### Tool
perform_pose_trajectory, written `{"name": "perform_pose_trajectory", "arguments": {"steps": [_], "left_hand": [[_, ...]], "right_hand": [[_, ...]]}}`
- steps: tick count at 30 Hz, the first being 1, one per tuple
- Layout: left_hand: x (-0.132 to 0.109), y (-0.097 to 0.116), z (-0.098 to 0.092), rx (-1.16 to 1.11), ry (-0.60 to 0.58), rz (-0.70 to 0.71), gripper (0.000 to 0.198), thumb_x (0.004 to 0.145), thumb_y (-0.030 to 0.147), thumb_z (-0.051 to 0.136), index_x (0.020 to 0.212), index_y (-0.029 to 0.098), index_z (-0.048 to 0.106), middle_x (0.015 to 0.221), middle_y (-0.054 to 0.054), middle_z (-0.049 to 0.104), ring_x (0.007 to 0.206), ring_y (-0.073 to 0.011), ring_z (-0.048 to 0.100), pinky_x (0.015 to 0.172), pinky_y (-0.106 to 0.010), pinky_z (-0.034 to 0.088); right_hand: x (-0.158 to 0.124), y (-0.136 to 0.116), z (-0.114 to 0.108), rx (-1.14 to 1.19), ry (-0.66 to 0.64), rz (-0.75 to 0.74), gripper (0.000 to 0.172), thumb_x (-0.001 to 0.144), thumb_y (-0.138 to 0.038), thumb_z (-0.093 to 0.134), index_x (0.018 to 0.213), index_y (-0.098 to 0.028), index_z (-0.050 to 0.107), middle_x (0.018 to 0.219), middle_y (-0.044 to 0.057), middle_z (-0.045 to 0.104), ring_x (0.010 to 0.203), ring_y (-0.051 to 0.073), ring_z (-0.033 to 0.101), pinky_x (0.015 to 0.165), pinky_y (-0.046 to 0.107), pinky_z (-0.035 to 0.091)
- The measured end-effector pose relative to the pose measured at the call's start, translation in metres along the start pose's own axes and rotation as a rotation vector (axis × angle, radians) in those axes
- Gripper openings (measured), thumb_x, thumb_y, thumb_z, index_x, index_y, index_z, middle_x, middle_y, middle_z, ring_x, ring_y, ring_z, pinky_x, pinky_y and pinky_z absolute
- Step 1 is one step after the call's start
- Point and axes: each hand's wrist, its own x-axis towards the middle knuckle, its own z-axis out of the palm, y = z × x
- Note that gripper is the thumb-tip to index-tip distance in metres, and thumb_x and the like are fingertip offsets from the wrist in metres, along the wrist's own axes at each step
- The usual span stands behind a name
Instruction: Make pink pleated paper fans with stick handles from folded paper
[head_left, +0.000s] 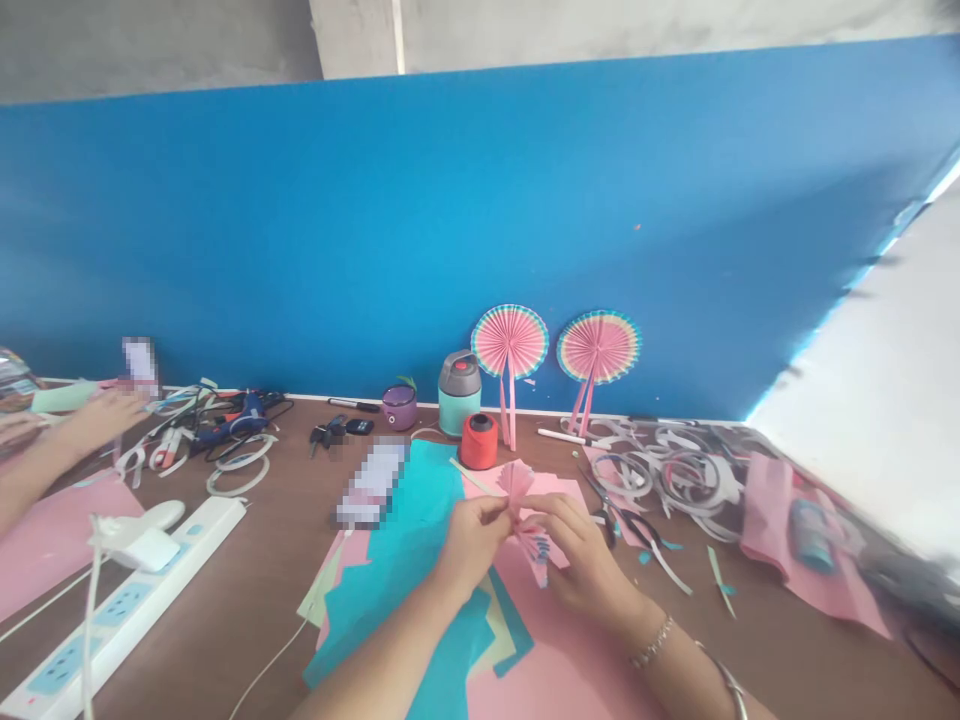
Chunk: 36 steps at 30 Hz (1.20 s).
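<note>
Between my two hands is a pleated pink paper fan [517, 480], pinched at its middle and spreading above and below the fingers. Thumb and fingers of my left hand [474, 540] close on its centre from the left. From the right, my right hand [581, 555] grips its lower folds, where some blue edging shows. Under the hands lie pink paper sheets [555, 660] and turquoise paper sheets [420, 560]. Two finished-looking round paper fans, a left one [510, 342] and a right one [598, 348], lean on the blue partition behind.
A red container [478, 442], a turquoise flask [459, 395] and a purple cup [400, 408] stand behind the paper. Scissors [619, 515] and coiled white strips [675, 475] lie right. Left are a phone [373, 482], a power strip [127, 610] and another person's hand [105, 425].
</note>
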Motion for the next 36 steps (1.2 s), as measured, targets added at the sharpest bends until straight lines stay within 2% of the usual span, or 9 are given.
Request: {"name": "perform_pose_trajectory", "arguments": {"steps": [3,7,10,13,21,26,32,36], "left_hand": [[-0.001,0.004,0.000,-0.067,-0.044,0.018,0.027,0.075,0.038,0.061,0.072,0.012,0.069,0.062,0.000,0.059,0.065,-0.0142,0.051,0.066,-0.026,0.039],[-0.004,0.011,0.001,-0.123,-0.113,0.044,0.033,0.079,0.041,0.057,0.084,0.012,0.071,0.075,-0.005,0.066,0.077,-0.0188,0.057,0.079,-0.031,0.042],[-0.007,0.016,0.001,-0.176,-0.185,0.058,0.029,0.081,0.035,0.054,0.092,0.013,0.070,0.082,-0.006,0.067,0.083,-0.0197,0.058,0.084,-0.033,0.041],[-0.010,0.017,0.002,-0.187,-0.233,0.074,0.025,0.076,0.029,0.061,0.095,0.015,0.069,0.082,-0.005,0.067,0.084,-0.0202,0.059,0.083,-0.032,0.042],[-0.008,0.015,0.006,-0.161,-0.199,0.094,0.021,0.072,0.030,0.068,0.086,0.014,0.067,0.082,-0.005,0.065,0.083,-0.0192,0.058,0.078,-0.028,0.044],[-0.010,0.015,0.007,-0.159,-0.193,0.106,0.022,0.073,0.030,0.067,0.089,0.015,0.068,0.085,-0.004,0.066,0.086,-0.0199,0.058,0.080,-0.028,0.043],[-0.010,0.006,0.007,-0.008,-0.116,0.148,0.025,0.078,0.030,0.061,0.095,0.014,0.070,0.084,-0.004,0.066,0.088,-0.0217,0.058,0.079,-0.029,0.044],[-0.009,0.003,0.007,0.057,-0.054,0.152,0.024,0.077,0.026,0.061,0.095,0.015,0.072,0.084,-0.004,0.067,0.083,-0.0200,0.058,0.075,-0.027,0.044]], "right_hand": [[-0.001,0.003,0.000,0.040,-0.007,0.024,0.045,0.065,-0.002,0.038,0.105,-0.020,0.050,0.115,0.012,0.055,0.102,0.026,0.053,0.080,0.043,0.047],[-0.002,0.007,0.001,0.083,0.023,0.061,0.049,0.074,-0.005,0.042,0.119,-0.023,0.045,0.118,0.012,0.055,0.106,0.027,0.053,0.084,0.044,0.047],[-0.002,0.008,0.002,0.117,0.018,0.136,0.048,0.078,-0.011,0.046,0.124,-0.023,0.043,0.115,0.011,0.058,0.104,0.027,0.055,0.083,0.042,0.048],[-0.002,0.008,0.001,0.160,0.005,0.191,0.046,0.080,-0.015,0.048,0.125,-0.022,0.044,0.112,0.011,0.059,0.103,0.027,0.056,0.083,0.041,0.047],[0.001,0.004,-0.003,0.207,0.009,0.176,0.041,0.081,-0.015,0.048,0.122,-0.024,0.047,0.107,0.009,0.060,0.098,0.025,0.057,0.080,0.039,0.047],[0.004,0.001,-0.007,0.213,0.033,0.186,0.035,0.082,-0.015,0.046,0.115,-0.023,0.051,0.101,0.009,0.061,0.094,0.025,0.058,0.077,0.038,0.048],[0.005,0.000,-0.009,0.209,0.059,0.179,0.033,0.080,-0.013,0.046,0.110,-0.023,0.053,0.096,0.008,0.062,0.089,0.023,0.059,0.075,0.037,0.049],[0.000,0.004,-0.005,0.186,0.100,0.138,0.036,0.078,-0.010,0.046,0.111,-0.023,0.051,0.102,0.009,0.060,0.095,0.024,0.057,0.078,0.039,0.048]]}}
